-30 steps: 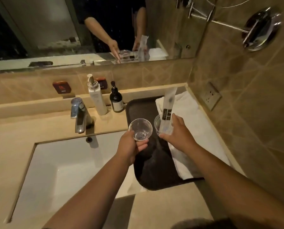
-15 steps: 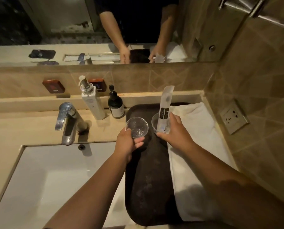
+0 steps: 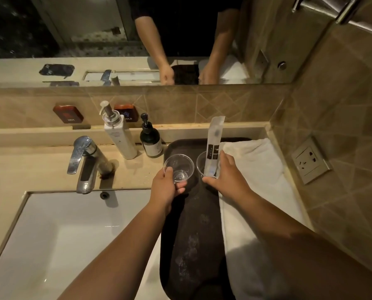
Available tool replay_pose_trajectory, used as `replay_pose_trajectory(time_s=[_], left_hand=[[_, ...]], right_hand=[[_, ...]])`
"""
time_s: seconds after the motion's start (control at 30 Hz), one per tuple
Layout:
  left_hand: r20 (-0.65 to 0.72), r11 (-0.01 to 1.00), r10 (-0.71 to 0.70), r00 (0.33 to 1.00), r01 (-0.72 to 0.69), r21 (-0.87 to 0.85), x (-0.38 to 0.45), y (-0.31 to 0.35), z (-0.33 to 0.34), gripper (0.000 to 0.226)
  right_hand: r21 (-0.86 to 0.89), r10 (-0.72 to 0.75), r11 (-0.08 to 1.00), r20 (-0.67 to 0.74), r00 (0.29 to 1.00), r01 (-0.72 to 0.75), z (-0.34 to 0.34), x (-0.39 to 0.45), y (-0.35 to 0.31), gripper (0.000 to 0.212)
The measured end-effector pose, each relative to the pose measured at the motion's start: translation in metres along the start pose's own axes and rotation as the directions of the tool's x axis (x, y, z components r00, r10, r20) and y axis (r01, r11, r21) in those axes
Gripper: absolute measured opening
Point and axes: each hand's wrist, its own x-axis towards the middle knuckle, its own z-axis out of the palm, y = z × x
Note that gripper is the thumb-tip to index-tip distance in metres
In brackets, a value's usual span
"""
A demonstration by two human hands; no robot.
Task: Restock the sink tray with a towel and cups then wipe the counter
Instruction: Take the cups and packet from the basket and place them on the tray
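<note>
Firmly grasped: clear cup [image 3: 178,167] in left grip [image 3: 166,188], second cup [image 3: 201,164] plus sachet [image 3: 213,148] in right grip [image 3: 228,178], above dark tray [image 3: 191,245], towel [image 3: 256,169] rightward.

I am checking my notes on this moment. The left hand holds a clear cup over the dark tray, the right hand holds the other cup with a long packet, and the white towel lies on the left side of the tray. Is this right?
Not quite. In the head view the white towel lies along the right side of the dark tray, not the left. The rest holds: the left hand holds a clear cup, and the right hand holds the other cup with the long packet.
</note>
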Motion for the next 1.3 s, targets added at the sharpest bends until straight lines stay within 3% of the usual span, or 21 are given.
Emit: replay_pose_trajectory(time_s=[0.2, 0.3, 0.4, 0.57, 0.7, 1.0, 1.1, 1.2, 1.3], left_hand=[[-0.012, 0.999, 0.025, 1.0, -0.024, 0.03, 0.0, 0.001, -0.002, 0.026], [0.002, 0.998, 0.037, 0.999, -0.037, 0.042, 0.001, 0.001, -0.001, 0.027], [0.001, 0.998, 0.041, 0.999, -0.041, 0.042, 0.002, 0.0, -0.001, 0.028], [0.003, 0.999, 0.033, 0.999, -0.033, 0.031, 0.002, -0.002, -0.004, 0.028], [0.005, 0.999, 0.032, 0.999, -0.032, 0.035, 0.003, -0.002, -0.007, 0.029], [0.004, 0.999, 0.001, 1.0, -0.001, 0.049, 0.001, -0.004, -0.024, 0.026], [-0.054, 0.975, 0.076, 0.996, -0.063, 0.212, -0.006, -0.007, -0.031, 0.024], [-0.105, 0.87, 0.294, 0.95, -0.221, 0.441, -0.033, -0.013, -0.043, 0.034], [0.137, 0.791, 0.403, 0.905, -0.42, 0.445, -0.086, -0.028, -0.048, 0.033]], right_hand=[[0.048, 0.055, 0.997, 0.007, 0.998, -0.056, -0.007, 0.002, -0.002, 0.095], [0.044, 0.055, 0.998, -0.09, 0.994, -0.052, -0.023, 0.01, -0.004, 0.085], [0.006, 0.104, 0.995, -0.07, 0.992, -0.104, -0.041, 0.027, -0.006, 0.082], [0.21, 0.176, 0.959, 0.083, 0.981, -0.19, -0.051, 0.052, -0.02, 0.053], [0.281, 0.184, 0.938, 0.093, 0.979, -0.203, -0.048, 0.059, -0.026, 0.023], [0.387, 0.117, 0.917, -0.019, 0.993, -0.101, -0.069, 0.034, -0.041, 0.011], [0.434, 0.013, 0.901, -0.102, 0.995, 0.032, -0.094, 0.008, -0.06, 0.006], [0.488, -0.043, 0.868, -0.102, 0.994, 0.088, -0.107, -0.034, -0.073, 0.004], [0.495, -0.029, 0.869, 0.043, 0.999, 0.004, -0.087, -0.073, -0.068, 0.016]])
